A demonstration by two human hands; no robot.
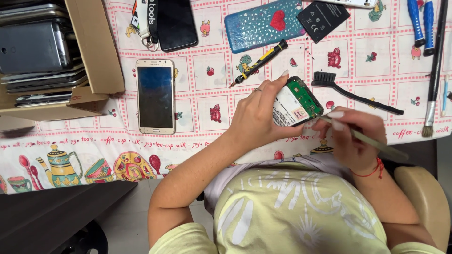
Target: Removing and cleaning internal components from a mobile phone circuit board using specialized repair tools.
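While gripped: one opened phone (295, 102)

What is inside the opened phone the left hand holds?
Inside the opened phone a green circuit board and a white label show. The left hand covers its near end, hiding the rest.

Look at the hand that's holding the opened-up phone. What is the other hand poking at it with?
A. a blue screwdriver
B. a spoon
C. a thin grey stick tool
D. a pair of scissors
C: the right hand grips a thin grey stick tool whose tip meets the edge of the opened phone, which the left hand holds with its green circuit board showing.
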